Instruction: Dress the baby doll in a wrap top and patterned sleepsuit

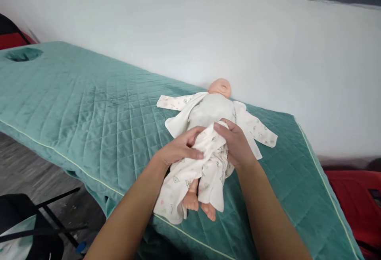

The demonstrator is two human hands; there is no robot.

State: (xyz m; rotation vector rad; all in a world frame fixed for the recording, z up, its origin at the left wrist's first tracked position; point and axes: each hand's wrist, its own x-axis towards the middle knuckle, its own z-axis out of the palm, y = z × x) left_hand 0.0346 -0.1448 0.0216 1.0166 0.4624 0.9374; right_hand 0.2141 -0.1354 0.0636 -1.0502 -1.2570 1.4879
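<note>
Both forearms (133, 208) are stretched forward over a green quilted bed (113, 93). Two doll feet (191, 202) are left showing at the hems of printed white trousers (205, 164), which are bunched over the doll's legs. The cloth is pinched between thumb and fingers (195, 130) of the left hand (181, 147), closed onto it; its upper edge is likewise gripped by the right hand (237, 143). Beyond, the doll (210, 110) is laid with its white jacket (247, 127) opened, sleeves spread, head placed beside the white wall (268, 53)
</note>
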